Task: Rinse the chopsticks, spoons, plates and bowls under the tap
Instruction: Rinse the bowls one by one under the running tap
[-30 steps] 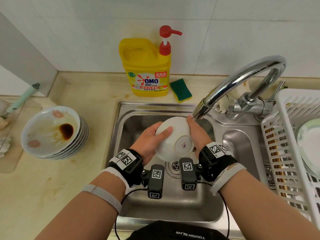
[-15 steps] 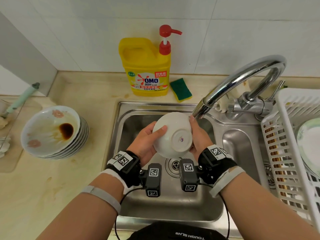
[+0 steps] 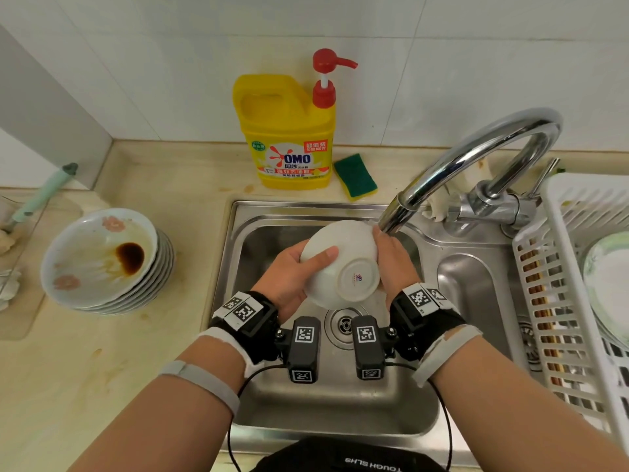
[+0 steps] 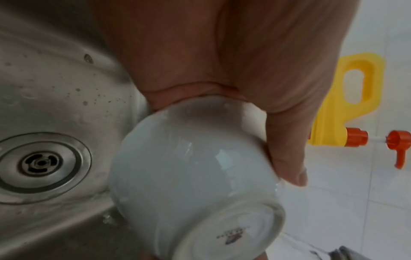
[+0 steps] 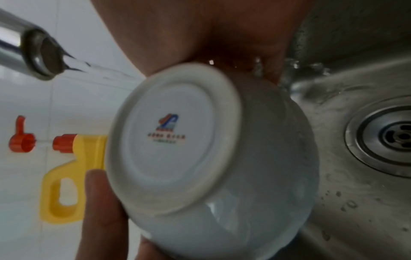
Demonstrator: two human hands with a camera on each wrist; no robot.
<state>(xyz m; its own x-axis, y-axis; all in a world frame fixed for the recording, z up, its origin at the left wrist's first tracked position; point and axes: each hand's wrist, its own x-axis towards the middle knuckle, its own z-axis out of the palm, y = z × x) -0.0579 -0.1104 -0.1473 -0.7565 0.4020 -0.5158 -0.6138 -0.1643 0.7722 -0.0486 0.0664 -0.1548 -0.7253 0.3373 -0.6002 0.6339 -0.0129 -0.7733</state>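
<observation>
A white bowl [image 3: 343,258] [image 4: 191,172] [image 5: 200,158] is held tilted over the steel sink [image 3: 258,226], its base turned toward me, right under the tap spout [image 3: 394,216]. My left hand [image 3: 292,270] grips its left side, thumb across the outer wall. My right hand [image 3: 391,257] cups its right side; those fingers are hidden behind the bowl. Water runs from the spout [image 5: 42,58] onto the right hand and bowl. A stack of dirty plates [image 3: 102,264] with a brown sauce stain waits on the counter at left.
A yellow detergent bottle [image 3: 289,137] and a green sponge [image 3: 355,177] stand behind the sink. A white drying rack [image 3: 571,301] at right holds a rinsed plate [image 3: 609,284] and chopsticks. The drain [image 3: 343,323] lies below the bowl.
Both hands have lifted the bowl slightly toward the spout and turned it, so its base faces me more squarely.
</observation>
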